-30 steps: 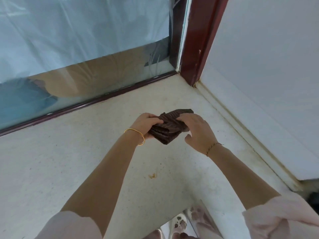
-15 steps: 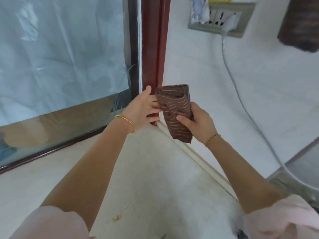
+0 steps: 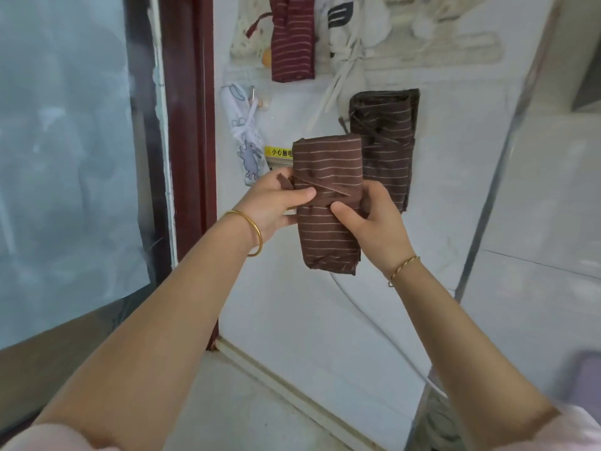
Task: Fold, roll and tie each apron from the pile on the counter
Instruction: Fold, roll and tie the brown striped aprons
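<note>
A window [image 3: 65, 157] covered with cloudy plastic is seen at the far left, and a dark red frame [image 3: 190, 141] is set beside it. A small white pouch [image 3: 247, 141] with a rabbit picture is hung on the white wall [image 3: 292, 320] next to the frame, with a yellow label [image 3: 276, 152] just beside it. A red striped cloth [image 3: 292, 43] is hung higher up. A gold bangle [image 3: 256, 234] is worn on the left wrist. The left side of the rolled brown striped apron [image 3: 328, 236] is gripped by the left hand [image 3: 273, 200], with the thumb pressed on the front near the tie [image 3: 328, 187] that is wound round the middle. The roll is held upright in the air, in front of the wall and above the pale counter [image 3: 260, 405]. Its right side is gripped by the right hand [image 3: 377, 222], thumb on the front and fingers tucked behind. A thin twisted bracelet [image 3: 403, 266] is worn on that wrist. A darker striped roll [image 3: 387, 141], tied too, is hung on the wall behind.
</note>
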Tool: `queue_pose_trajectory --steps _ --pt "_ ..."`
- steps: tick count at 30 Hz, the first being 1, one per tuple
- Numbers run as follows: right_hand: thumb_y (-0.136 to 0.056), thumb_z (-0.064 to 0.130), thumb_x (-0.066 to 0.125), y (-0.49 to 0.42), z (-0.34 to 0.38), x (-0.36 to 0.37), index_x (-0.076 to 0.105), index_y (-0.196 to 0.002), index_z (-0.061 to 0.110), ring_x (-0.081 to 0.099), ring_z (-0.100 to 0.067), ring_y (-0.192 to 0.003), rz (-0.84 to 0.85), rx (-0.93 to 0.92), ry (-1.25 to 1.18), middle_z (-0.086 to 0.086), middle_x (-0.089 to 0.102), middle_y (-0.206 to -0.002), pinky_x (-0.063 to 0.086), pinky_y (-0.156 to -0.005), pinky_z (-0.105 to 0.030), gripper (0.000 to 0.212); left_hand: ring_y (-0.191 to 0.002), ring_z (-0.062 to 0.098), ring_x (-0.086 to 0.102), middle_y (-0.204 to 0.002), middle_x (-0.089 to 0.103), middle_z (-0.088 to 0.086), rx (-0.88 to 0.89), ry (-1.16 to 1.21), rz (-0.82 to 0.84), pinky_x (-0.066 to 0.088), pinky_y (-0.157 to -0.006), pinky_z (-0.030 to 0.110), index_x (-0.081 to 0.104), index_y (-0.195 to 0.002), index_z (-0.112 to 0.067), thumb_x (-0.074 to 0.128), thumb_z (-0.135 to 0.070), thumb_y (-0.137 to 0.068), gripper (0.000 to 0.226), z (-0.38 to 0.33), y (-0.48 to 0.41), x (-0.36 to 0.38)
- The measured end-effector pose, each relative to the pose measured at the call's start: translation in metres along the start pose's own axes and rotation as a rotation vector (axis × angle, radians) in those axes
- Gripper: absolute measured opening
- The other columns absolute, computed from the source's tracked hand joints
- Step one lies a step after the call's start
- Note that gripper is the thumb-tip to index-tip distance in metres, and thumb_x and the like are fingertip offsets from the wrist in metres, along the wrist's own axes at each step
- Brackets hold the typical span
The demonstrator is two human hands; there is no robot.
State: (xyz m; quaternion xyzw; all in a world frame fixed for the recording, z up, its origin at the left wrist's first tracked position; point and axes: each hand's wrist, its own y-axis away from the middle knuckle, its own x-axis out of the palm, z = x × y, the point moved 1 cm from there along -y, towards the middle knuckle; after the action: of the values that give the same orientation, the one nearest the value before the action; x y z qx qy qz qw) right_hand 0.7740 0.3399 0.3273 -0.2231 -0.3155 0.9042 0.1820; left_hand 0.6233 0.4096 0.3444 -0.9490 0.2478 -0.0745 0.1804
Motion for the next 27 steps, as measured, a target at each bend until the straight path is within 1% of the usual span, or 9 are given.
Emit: queue_pose_trajectory --steps 3,7,10,13,16,20,22,25,27 --pt "-0.088 0.022 0.063 0.006 -0.001 -0.011 0.044 -0.119 0.017 0.062 -0.004 -0.093 -0.011 0.026 -0.042 0.013 0.06 -0.104 0.053 -0.08 -0.024 0.037 -0.105 0.024 0.061 -0.119 0.062 0.011 -0.016 0.088 -0.012 0.054 -0.081 0.037 0.052 -0.125 -0.005 0.058 -0.001 -0.089 0.037 0.005 -0.006 0.004" --pt "-0.085 0.025 0.067 0.009 0.006 -0.015 0.035 -0.129 0.018 0.06 0.006 -0.089 0.059 0.023 0.019 0.02 0.055 -0.101 0.051 -0.074 -0.011 0.055 -0.101 0.022 0.061 -0.114 0.062 0.007 -0.033 0.223 -0.023 0.055 -0.073 0.035 0.053 -0.123 -0.012 0.054 -0.003 -0.091 0.033 0.0 -0.012 0.002" --pt "-0.083 0.023 0.069 0.0 0.027 -0.018 0.032 -0.133 0.02 0.059 -0.003 -0.101 0.01 -0.094 0.14 0.012 0.057 -0.114 0.051 -0.087 -0.022 0.062 -0.105 0.023 0.061 -0.117 0.063 0.009 0.029 0.226 -0.016 0.055 -0.075 0.036 0.053 -0.126 -0.011 0.053 -0.004 -0.092 0.034 -0.027 -0.023 0.005" --pt "-0.086 0.02 0.065 -0.019 0.059 -0.032 0.038 -0.131 0.018 0.059 -0.009 -0.103 -0.12 -0.231 0.212 0.007 0.058 -0.117 0.052 -0.086 -0.03 0.053 -0.1 0.02 0.062 -0.111 0.065 0.007 0.125 0.228 0.0 0.057 -0.071 0.033 0.057 -0.12 -0.011 0.053 -0.006 -0.092 0.028 -0.069 -0.039 0.016" --pt "-0.088 0.017 0.063 -0.041 0.091 -0.052 0.042 -0.126 0.017 0.061 -0.007 -0.095 -0.233 -0.314 0.236 0.007 0.062 -0.107 0.052 -0.081 -0.022 0.044 -0.088 0.014 0.064 -0.097 0.067 0.0 0.22 0.228 0.014 0.056 -0.066 0.028 0.061 -0.105 -0.016 0.054 -0.009 -0.093 0.016 -0.111 -0.056 0.034" --pt "-0.089 0.015 0.061 -0.067 0.116 -0.075 0.043 -0.125 0.019 0.062 -0.001 -0.086 -0.326 -0.361 0.201 0.013 0.062 -0.095 0.054 -0.076 -0.021 0.041 -0.095 0.018 0.066 -0.107 0.067 0.008 0.325 0.197 0.024 0.057 -0.07 0.029 0.06 -0.116 -0.008 0.054 -0.011 -0.094 0.022 -0.154 -0.076 0.057" --pt "-0.089 0.013 0.061 -0.079 0.117 -0.082 0.044 -0.126 0.018 0.06 0.004 -0.081 -0.364 -0.367 0.181 0.019 0.058 -0.089 0.054 -0.074 -0.019 0.041 -0.096 0.021 0.067 -0.108 0.067 0.013 0.341 0.217 -0.003 0.058 -0.073 0.032 0.06 -0.109 -0.002 0.056 -0.01 -0.093 0.018 -0.163 -0.084 0.064" --pt "-0.088 0.007 0.059 -0.1 0.117 -0.092 0.046 -0.126 0.018 0.057 0.01 -0.079 -0.45 -0.394 0.15 0.024 0.053 -0.09 0.051 -0.073 -0.011 0.041 -0.089 0.022 0.068 -0.1 0.068 0.015 0.363 0.249 -0.019 0.057 -0.08 0.032 0.062 -0.091 -0.001 0.053 -0.01 -0.095 0.014 -0.174 -0.095 0.077" --pt "-0.088 0.004 0.058 -0.116 0.118 -0.099 0.046 -0.126 0.017 0.053 0.016 -0.081 -0.492 -0.427 0.147 0.028 0.05 -0.095 0.046 -0.074 -0.004 0.042 -0.095 0.023 0.067 -0.105 0.067 0.015 0.389 0.148 -0.037 0.056 -0.084 0.034 0.063 -0.098 -0.001 0.05 -0.01 -0.096 0.015 -0.179 -0.106 0.089"
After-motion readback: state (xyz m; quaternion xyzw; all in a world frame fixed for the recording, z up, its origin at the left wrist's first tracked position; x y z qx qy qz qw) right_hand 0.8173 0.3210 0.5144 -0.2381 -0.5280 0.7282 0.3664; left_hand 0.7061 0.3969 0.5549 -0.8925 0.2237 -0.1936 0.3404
